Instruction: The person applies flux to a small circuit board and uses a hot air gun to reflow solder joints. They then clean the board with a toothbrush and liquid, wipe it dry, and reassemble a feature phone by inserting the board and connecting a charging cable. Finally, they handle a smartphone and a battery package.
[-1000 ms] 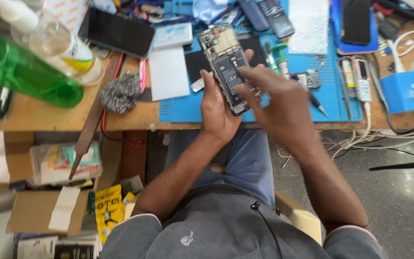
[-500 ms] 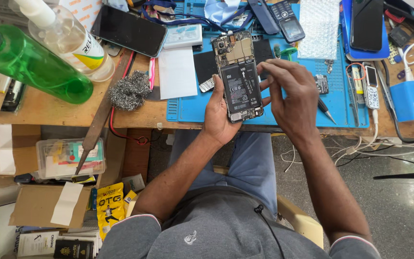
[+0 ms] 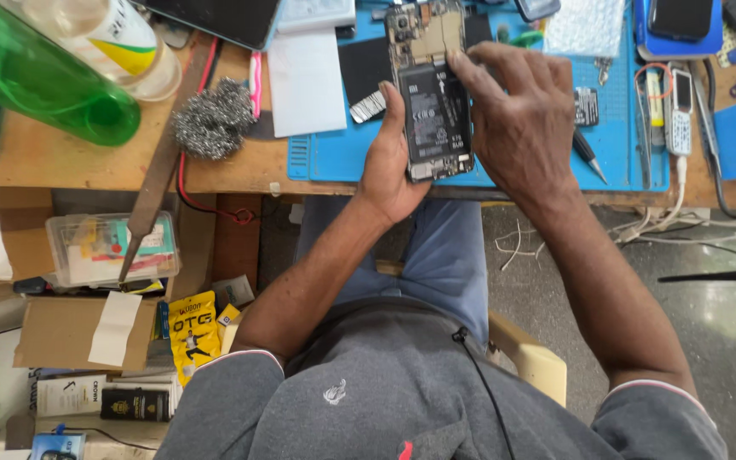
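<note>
We hold opened phone (image 3: pixel 430 94) over blue mat (image 3: pixel 334 153) — left hand (image 3: pixel 393 166) clamped on its edge, right hand (image 3: pixel 521 119) fingertips pressing near battery, perhaps seating connector — next needs gentle touch.

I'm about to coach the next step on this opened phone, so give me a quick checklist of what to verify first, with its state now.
1. Opened phone backed by left hand: ok.
2. Right hand fingertips on the phone's upper half: ok.
3. Phone above the blue work mat, not the floor: ok.
4. Pointed tool lying within reach on the mat: ok.
5. Battery connector freed: cannot tell.
6. Steel wool apart from the phone: ok.
</note>
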